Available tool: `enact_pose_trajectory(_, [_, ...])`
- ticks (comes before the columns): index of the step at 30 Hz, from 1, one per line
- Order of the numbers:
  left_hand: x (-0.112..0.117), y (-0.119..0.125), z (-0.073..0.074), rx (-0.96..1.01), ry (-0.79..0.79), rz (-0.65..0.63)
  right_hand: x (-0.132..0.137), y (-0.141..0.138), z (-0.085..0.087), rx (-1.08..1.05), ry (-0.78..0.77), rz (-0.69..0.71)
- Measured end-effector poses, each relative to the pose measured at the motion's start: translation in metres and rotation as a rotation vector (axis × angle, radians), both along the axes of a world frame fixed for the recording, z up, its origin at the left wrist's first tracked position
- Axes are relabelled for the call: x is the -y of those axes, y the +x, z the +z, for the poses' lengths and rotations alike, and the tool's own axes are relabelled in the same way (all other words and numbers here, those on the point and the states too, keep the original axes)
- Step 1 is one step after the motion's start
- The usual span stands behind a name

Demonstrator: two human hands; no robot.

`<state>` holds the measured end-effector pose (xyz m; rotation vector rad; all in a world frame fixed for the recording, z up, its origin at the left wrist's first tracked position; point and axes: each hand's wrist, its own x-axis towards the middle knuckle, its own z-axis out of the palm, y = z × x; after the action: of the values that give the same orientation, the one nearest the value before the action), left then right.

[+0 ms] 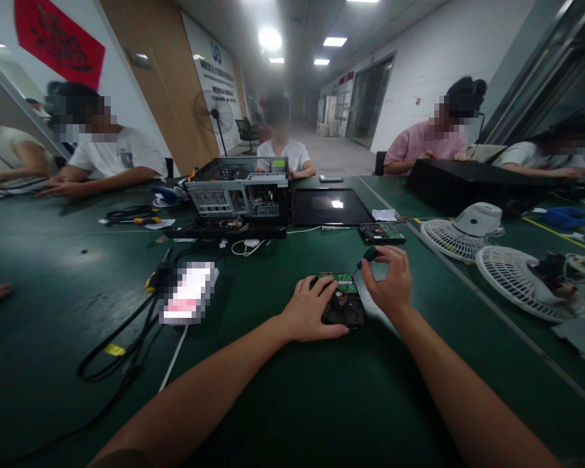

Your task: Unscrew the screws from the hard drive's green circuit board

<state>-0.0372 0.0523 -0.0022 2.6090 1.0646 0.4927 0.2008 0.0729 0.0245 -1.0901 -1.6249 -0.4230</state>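
A hard drive [345, 311] with a green circuit board [344, 282] on its far part lies on the green table in front of me. My left hand [312, 311] spans its left side, fingers across the top and thumb along the near edge, gripping it against the table. Pinched in my right hand [389, 279] is a small screwdriver [369, 256] with a dark handle. It tilts, its thin shaft reaching down to the board's right end; my hand hides part of it, and I cannot make out whether the tip touches a screw.
An opened computer case [241, 195] stands ahead, beside a flat black panel [329, 207] and a second hard drive [383, 233]. White fan parts [461, 237] lie to the right. A lit phone [188, 292] and black cables [127, 357] are at left. Several people sit around the table.
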Motion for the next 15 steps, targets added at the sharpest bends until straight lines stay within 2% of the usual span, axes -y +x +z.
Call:
enact_pose_trajectory(5, [0.0, -0.0004, 0.0011, 0.011, -0.002, -0.008, 0.0008, -0.0006, 0.002, 0.008, 0.005, 0.061])
enact_pose_trajectory(15, [0.0005, 0.0009, -0.0027, 0.011, 0.017, -0.003, 0.0003, 0.0006, 0.0008, 0.028, 0.006, -0.007])
